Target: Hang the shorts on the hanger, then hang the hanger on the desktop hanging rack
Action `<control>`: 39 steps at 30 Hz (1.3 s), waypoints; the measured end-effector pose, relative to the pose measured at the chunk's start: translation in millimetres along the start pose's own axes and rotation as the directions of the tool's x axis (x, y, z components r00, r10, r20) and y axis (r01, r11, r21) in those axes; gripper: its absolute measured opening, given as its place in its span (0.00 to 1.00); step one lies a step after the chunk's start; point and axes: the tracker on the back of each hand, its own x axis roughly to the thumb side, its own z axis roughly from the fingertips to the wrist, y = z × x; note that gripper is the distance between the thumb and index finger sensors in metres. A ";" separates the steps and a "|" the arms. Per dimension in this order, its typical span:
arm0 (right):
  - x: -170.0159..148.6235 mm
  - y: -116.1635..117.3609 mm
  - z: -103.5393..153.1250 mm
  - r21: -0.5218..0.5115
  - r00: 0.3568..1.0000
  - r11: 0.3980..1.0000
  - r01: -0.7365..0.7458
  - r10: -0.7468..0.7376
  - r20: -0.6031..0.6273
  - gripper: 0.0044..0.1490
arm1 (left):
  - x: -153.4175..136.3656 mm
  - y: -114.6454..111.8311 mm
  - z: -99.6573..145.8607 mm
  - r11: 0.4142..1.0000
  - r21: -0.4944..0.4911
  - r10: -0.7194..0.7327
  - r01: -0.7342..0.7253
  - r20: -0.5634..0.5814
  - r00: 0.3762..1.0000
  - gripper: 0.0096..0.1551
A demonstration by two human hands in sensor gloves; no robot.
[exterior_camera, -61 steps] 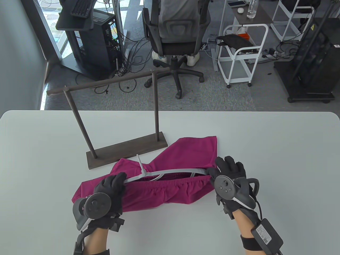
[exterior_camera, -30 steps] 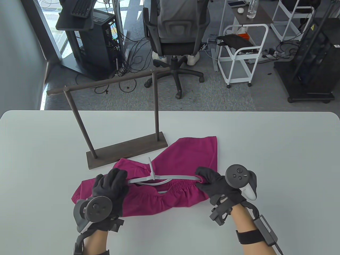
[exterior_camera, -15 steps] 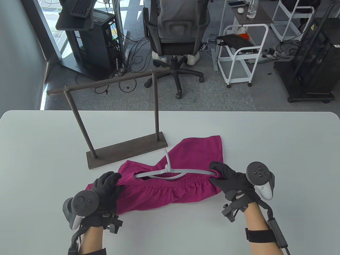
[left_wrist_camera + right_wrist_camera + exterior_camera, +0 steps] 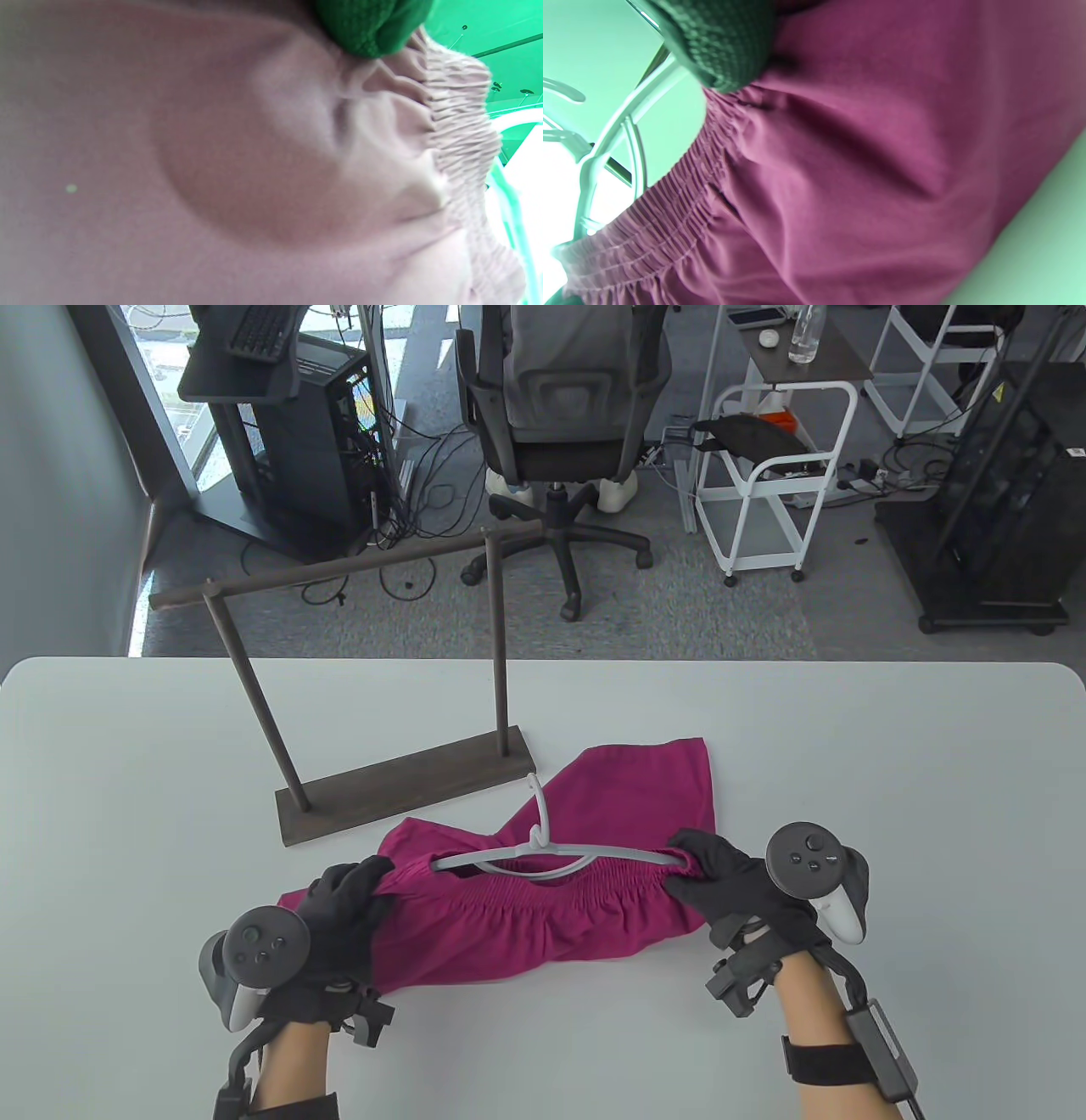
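Magenta shorts [image 4: 551, 912] lie on the white table [image 4: 848, 746], waistband stretched between both hands. A grey plastic hanger [image 4: 543, 855] sits in the waistband with its hook [image 4: 538, 806] pointing away from me. My left hand [image 4: 344, 899] grips the waistband's left end, and the fabric hides the hanger's left tip there. At the right end my right hand [image 4: 708, 872] pinches waistband and hanger tip together. The left wrist view is filled with washed-out shorts fabric [image 4: 254, 178] under a fingertip [image 4: 369, 29]. In the right wrist view a fingertip [image 4: 721, 46] presses the elastic waistband [image 4: 670, 203] beside the hanger [image 4: 611, 140].
The dark wooden desktop rack [image 4: 407, 793] stands on the table behind and left of the shorts; its top bar [image 4: 339, 568] runs above the far table edge. Beyond the table are an office chair [image 4: 560, 407], a white cart [image 4: 772, 475] and computer gear.
Both hands slid outward along the waistband and stretched it over the hanger. The hanger turned so its hook now points further away. In the last half second almost nothing moved.
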 end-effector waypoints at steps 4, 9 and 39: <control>7.0 -13.1 9.6 0.011 0.998 1.000 -0.023 0.024 -0.051 0.60 | -4.6 3.6 -0.4 1.000 0.028 -0.007 0.007 -0.016 1.000 0.32; 8.1 -35.3 43.9 -0.120 0.986 0.981 -0.151 0.140 -0.096 0.59 | -1.6 5.8 1.0 0.997 0.067 -0.022 0.023 -0.019 1.000 0.32; -29.6 -40.7 69.3 -0.201 0.955 0.943 -0.265 0.227 -0.192 0.54 | 111.7 131.9 -115.5 0.947 0.283 -0.067 0.149 -0.280 0.958 0.32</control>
